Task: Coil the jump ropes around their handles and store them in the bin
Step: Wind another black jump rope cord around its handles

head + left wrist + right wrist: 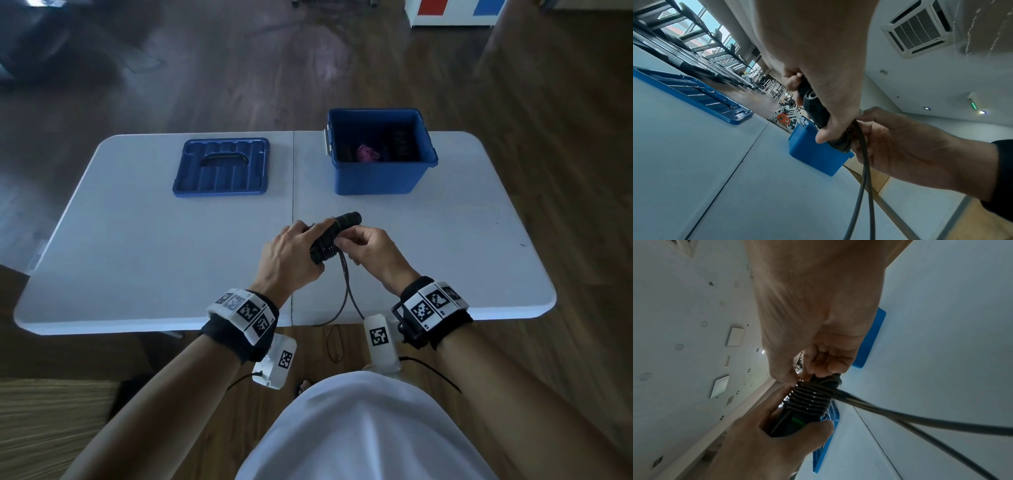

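Observation:
Over the middle of the white table (137,260) my left hand (291,253) grips the black jump rope handles (346,221), which point up and to the right. Several turns of black rope (812,399) are wound round the handles. My right hand (366,250) pinches the rope right beside the coil. Two loose strands of rope (346,291) hang from there over the table's front edge. The open blue bin (376,178) stands at the back right; dark coiled ropes and something pink (368,154) lie inside it.
The bin's blue lid (221,168) lies flat at the back left of the table. A seam (293,192) runs down the table's middle. Wood floor surrounds the table, and a white cabinet with red and blue panels (452,13) stands far behind.

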